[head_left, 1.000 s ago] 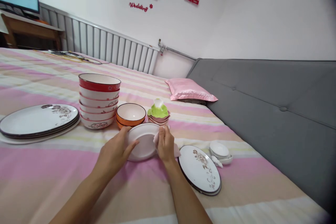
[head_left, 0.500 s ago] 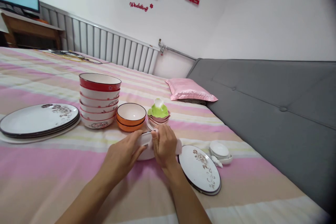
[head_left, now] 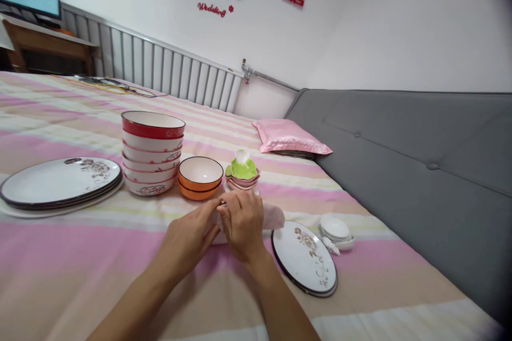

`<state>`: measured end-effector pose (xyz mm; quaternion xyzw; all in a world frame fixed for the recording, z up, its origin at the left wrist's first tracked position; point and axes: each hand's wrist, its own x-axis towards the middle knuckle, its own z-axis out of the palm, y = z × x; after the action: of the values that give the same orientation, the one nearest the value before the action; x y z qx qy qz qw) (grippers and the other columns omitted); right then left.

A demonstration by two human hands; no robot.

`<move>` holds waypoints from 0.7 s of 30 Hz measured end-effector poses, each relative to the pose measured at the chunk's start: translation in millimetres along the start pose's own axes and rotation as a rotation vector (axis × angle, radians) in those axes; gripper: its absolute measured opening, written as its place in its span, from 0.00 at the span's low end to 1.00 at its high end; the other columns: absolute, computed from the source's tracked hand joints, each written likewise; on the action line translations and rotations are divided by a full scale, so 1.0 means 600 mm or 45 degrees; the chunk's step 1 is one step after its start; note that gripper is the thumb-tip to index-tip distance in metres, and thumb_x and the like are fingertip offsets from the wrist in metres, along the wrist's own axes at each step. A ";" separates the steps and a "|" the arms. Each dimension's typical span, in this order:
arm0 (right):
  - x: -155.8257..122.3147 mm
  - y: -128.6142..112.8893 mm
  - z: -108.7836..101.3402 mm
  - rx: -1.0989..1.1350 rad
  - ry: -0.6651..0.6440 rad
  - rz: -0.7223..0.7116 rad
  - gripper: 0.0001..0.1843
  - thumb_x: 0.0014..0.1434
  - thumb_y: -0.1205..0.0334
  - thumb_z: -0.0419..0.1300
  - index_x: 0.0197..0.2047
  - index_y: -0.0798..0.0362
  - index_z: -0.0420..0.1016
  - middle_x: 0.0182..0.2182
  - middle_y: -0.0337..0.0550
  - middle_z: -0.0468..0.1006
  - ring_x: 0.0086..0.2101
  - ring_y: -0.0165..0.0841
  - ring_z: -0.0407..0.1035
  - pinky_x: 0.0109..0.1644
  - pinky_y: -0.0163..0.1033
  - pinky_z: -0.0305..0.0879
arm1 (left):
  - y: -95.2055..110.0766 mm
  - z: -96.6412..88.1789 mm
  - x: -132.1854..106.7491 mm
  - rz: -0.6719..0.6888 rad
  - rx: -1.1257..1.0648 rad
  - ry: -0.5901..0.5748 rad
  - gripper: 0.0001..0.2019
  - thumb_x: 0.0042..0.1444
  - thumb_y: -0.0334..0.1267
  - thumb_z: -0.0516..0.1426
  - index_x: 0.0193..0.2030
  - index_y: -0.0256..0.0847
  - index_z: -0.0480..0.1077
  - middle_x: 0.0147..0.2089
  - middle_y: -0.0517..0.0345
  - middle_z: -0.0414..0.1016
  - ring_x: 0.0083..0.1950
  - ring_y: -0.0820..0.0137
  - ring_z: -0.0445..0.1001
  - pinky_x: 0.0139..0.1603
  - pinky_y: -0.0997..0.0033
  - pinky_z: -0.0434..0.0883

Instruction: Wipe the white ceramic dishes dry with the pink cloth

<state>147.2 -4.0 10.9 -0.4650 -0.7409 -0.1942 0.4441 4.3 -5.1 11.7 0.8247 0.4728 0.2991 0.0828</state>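
My left hand [head_left: 190, 234] is closed on the left edge of a white dish [head_left: 219, 238], most of which is hidden behind my fingers; whether it is a bowl or a plate I cannot tell. Bunched in my right hand [head_left: 242, 226] is a pale pink cloth [head_left: 273, 217], pressed to the dish's rim with its loose end hanging out to the right. Just beyond the hands stand two stacked orange bowls [head_left: 200, 178] and a pile of small leaf-shaped dishes [head_left: 242, 169], green on top and pink below. Oval plates [head_left: 306, 256] with brown flowers lie right of my right hand.
A tall stack of red and white bowls [head_left: 153, 154] and large oval plates [head_left: 60, 181] stand to the left. Small white dishes [head_left: 335, 228] lie at right on the striped bedspread [head_left: 200, 303]. Further back are a pink pillow [head_left: 290, 136], a grey headboard [head_left: 400, 138] and cables [head_left: 116, 85].
My right hand, with the cloth, has shifted a little left along the dish's rim towards my left hand. More of the cloth's loose end shows, and less of the dish.
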 end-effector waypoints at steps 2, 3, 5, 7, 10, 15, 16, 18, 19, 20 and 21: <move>-0.001 0.003 0.001 0.004 0.001 0.008 0.19 0.67 0.52 0.41 0.41 0.51 0.70 0.36 0.45 0.73 0.37 0.36 0.62 0.41 0.43 0.53 | 0.001 0.000 0.000 -0.009 0.009 -0.010 0.21 0.56 0.37 0.48 0.58 0.46 0.58 0.55 0.52 0.72 0.50 0.60 0.73 0.41 0.66 0.69; -0.001 0.004 0.001 0.003 0.004 0.017 0.19 0.67 0.53 0.41 0.40 0.51 0.70 0.35 0.44 0.73 0.37 0.36 0.61 0.41 0.42 0.53 | 0.001 -0.001 0.000 -0.015 0.011 -0.016 0.20 0.57 0.37 0.48 0.57 0.46 0.58 0.55 0.52 0.72 0.50 0.60 0.73 0.41 0.66 0.68; -0.002 0.007 0.002 0.001 0.017 0.041 0.19 0.67 0.53 0.41 0.39 0.51 0.70 0.34 0.44 0.73 0.36 0.36 0.61 0.40 0.42 0.53 | 0.004 -0.001 -0.001 -0.027 0.011 -0.023 0.18 0.57 0.38 0.48 0.55 0.46 0.59 0.55 0.52 0.72 0.50 0.60 0.73 0.40 0.67 0.68; -0.003 0.009 0.003 0.002 0.036 0.061 0.19 0.66 0.54 0.42 0.37 0.51 0.71 0.32 0.44 0.72 0.34 0.36 0.61 0.40 0.42 0.53 | 0.005 0.000 -0.001 -0.042 0.009 -0.022 0.17 0.58 0.40 0.48 0.54 0.46 0.60 0.53 0.53 0.73 0.49 0.60 0.74 0.39 0.67 0.68; -0.004 0.014 0.005 0.044 0.073 0.105 0.20 0.67 0.55 0.41 0.37 0.52 0.71 0.32 0.45 0.72 0.34 0.36 0.62 0.40 0.42 0.54 | 0.004 0.002 0.000 -0.069 0.018 0.009 0.16 0.58 0.42 0.49 0.53 0.47 0.61 0.51 0.54 0.74 0.48 0.60 0.74 0.38 0.67 0.67; -0.008 0.033 0.012 0.300 0.086 0.326 0.18 0.67 0.58 0.40 0.41 0.52 0.69 0.34 0.44 0.73 0.38 0.35 0.65 0.45 0.40 0.58 | -0.008 0.001 0.003 -0.174 0.068 0.019 0.16 0.59 0.48 0.48 0.52 0.45 0.60 0.49 0.51 0.74 0.47 0.58 0.74 0.37 0.66 0.67; -0.009 0.037 0.015 0.365 0.077 0.387 0.17 0.67 0.58 0.40 0.42 0.52 0.69 0.34 0.43 0.73 0.38 0.34 0.65 0.45 0.40 0.58 | -0.010 -0.001 0.003 -0.204 0.082 0.005 0.17 0.59 0.48 0.48 0.52 0.44 0.60 0.48 0.50 0.74 0.46 0.58 0.75 0.36 0.66 0.66; -0.011 0.044 0.020 0.484 0.054 0.504 0.18 0.67 0.57 0.39 0.42 0.51 0.68 0.31 0.41 0.72 0.36 0.33 0.66 0.43 0.38 0.60 | -0.013 -0.008 0.005 -0.258 0.105 -0.016 0.17 0.59 0.49 0.47 0.51 0.43 0.59 0.46 0.50 0.75 0.44 0.57 0.75 0.35 0.66 0.66; -0.012 0.046 0.022 0.530 0.046 0.553 0.18 0.67 0.56 0.39 0.42 0.51 0.67 0.30 0.40 0.72 0.34 0.32 0.66 0.42 0.37 0.60 | -0.013 -0.011 0.005 -0.283 0.119 -0.022 0.17 0.59 0.49 0.47 0.51 0.43 0.59 0.46 0.49 0.75 0.44 0.56 0.75 0.36 0.65 0.66; -0.013 0.047 0.024 0.564 0.043 0.596 0.18 0.67 0.55 0.39 0.41 0.51 0.67 0.29 0.39 0.71 0.33 0.31 0.65 0.40 0.36 0.60 | -0.014 -0.015 0.006 -0.307 0.138 -0.027 0.17 0.59 0.50 0.46 0.50 0.42 0.59 0.45 0.49 0.75 0.44 0.56 0.75 0.35 0.65 0.65; -0.013 0.048 0.027 0.587 0.046 0.629 0.18 0.67 0.54 0.39 0.40 0.51 0.67 0.28 0.38 0.70 0.31 0.31 0.65 0.39 0.35 0.60 | -0.013 -0.019 0.006 -0.329 0.161 -0.030 0.18 0.59 0.50 0.46 0.49 0.42 0.60 0.45 0.49 0.75 0.45 0.55 0.74 0.35 0.65 0.65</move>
<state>165.8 17.2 -7.9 -0.5141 -0.6224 0.0838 0.5842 -6.8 0.4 19.1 0.7640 0.5919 0.2459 0.0741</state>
